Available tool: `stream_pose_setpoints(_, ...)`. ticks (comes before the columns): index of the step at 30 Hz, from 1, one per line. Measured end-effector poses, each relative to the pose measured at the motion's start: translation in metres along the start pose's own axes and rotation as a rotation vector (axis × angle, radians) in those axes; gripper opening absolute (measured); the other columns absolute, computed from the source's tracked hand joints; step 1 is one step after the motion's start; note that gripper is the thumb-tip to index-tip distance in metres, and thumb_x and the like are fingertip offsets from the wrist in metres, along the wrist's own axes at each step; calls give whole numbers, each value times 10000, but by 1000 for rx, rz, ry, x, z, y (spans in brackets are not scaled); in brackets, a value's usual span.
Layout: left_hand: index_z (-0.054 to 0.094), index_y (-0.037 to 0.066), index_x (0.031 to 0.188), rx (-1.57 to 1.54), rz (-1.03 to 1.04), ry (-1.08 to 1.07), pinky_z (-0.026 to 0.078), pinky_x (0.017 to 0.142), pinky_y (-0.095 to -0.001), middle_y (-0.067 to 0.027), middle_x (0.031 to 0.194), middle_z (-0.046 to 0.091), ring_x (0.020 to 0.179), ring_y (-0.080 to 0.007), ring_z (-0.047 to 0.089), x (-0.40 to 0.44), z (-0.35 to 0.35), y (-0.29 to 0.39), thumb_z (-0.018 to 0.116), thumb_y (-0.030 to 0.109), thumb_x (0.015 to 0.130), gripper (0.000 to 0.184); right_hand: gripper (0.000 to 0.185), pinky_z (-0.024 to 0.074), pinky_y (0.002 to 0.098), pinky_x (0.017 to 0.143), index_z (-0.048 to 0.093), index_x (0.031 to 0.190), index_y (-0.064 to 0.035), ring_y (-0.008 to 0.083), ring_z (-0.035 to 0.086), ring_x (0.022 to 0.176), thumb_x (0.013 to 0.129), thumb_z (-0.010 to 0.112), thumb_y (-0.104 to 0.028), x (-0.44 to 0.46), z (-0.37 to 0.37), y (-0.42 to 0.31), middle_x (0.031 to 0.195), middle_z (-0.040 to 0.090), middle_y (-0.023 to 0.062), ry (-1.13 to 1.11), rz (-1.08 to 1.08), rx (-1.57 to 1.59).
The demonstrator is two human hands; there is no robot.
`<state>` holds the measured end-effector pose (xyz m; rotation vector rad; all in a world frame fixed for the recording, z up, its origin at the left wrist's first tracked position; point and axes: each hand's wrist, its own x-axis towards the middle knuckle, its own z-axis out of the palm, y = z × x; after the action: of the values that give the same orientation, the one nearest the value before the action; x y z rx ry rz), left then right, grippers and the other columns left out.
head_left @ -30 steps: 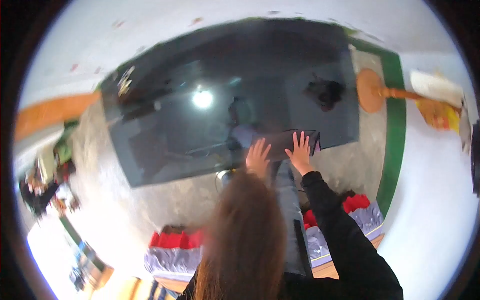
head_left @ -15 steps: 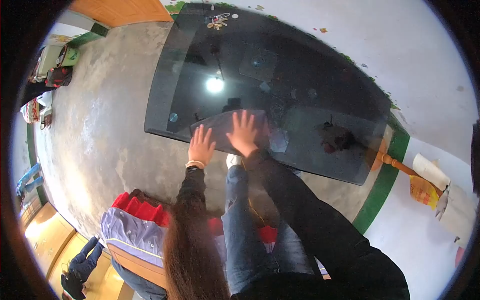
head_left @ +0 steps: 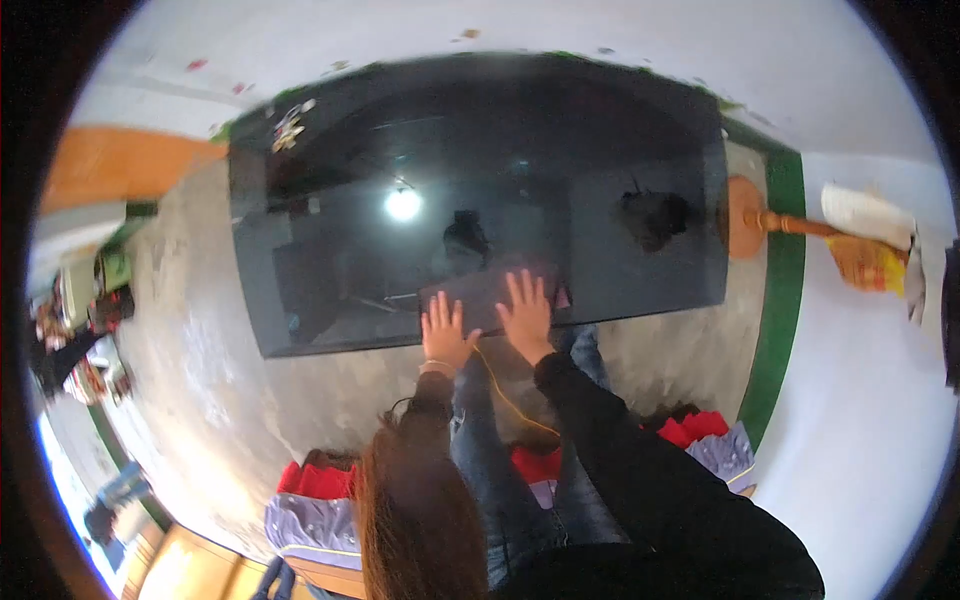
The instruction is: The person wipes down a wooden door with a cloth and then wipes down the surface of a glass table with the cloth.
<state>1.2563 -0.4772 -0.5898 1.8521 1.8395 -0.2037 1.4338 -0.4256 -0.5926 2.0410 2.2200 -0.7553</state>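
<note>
A dark glossy glass table (head_left: 350,240) stretches out ahead of me. At its front edge, my left hand (head_left: 447,335) lies palm down with fingers spread. My right hand (head_left: 526,315) rests beside it, also flat and spread, slightly farther in. Beneath both hands is a dark flat piece (head_left: 480,285); its kind is unclear against the glass. Neither hand grips anything. A thin yellow cord (head_left: 512,402) runs from near my left hand down over my lap.
A bunch of keys (head_left: 290,128) sits on the table's far left. A dark shape (head_left: 652,215) shows at its right, on the glass or reflected. Past the right edge are a round wooden piece with a turned post (head_left: 790,224) and a yellow bag (head_left: 868,264). Red-and-grey cloth (head_left: 315,490) covers the seat.
My view has turned, so the table appears straighter and shifted left. My hands remain flat at the front edge, now closer together, with the right hand's fingers still spread.
</note>
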Motion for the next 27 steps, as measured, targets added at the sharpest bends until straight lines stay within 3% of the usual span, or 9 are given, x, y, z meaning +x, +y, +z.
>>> stream_pose_setpoints(5,319,76,1464,82,326,1,247,1098,-519,-216,1556,142,1421,-375,193,66,20,150,532,551,875,786,629,271,588,1068,266,1492,-253,357,194,1419,932,508,-409,-11,-54,161,1569,189,49,61,264,-128)
stream_pose_setpoints(8,305,82,1472,110,406,-55,267,1090,-519,-217,1557,137,1422,-376,190,118,22,225,535,562,868,805,621,243,624,1069,249,1495,-277,344,162,1432,942,498,-414,11,-83,237,1579,156,27,54,386,-22)
stream_pose_setpoints(9,327,95,1465,65,411,-33,246,1104,-518,-200,1566,116,1429,-367,173,134,22,249,613,521,820,825,628,239,633,1067,247,1495,-286,353,163,1430,939,506,-420,20,-93,260,1578,158,39,77,397,11)
stream_pose_setpoints(13,279,126,1488,192,481,-26,287,1087,-517,-209,1563,120,1422,-385,194,203,9,326,579,556,845,830,652,273,642,1046,239,1498,-291,370,157,1428,927,538,-388,69,-129,339,1576,159,56,127,388,32)
stream_pose_setpoints(20,325,148,1475,153,575,-40,282,1107,-476,-224,1555,146,1405,-422,221,345,-31,390,527,544,883,740,713,299,656,1021,256,1489,-290,373,155,1428,877,620,-317,186,-206,433,1571,163,46,132,215,32)
stream_pose_setpoints(25,282,215,1497,302,441,-204,260,1124,-453,-249,1558,80,1416,-441,179,439,-60,424,367,645,908,734,713,282,693,1015,248,1483,-320,363,120,1437,879,627,-295,281,-235,456,1579,113,32,110,253,32)
stream_pose_setpoints(27,294,200,1490,289,382,-263,265,1124,-453,-240,1555,115,1417,-419,193,460,-82,441,371,631,911,726,715,281,695,1015,246,1484,-321,365,114,1437,879,627,-296,308,-245,463,1579,114,33,85,245,27)
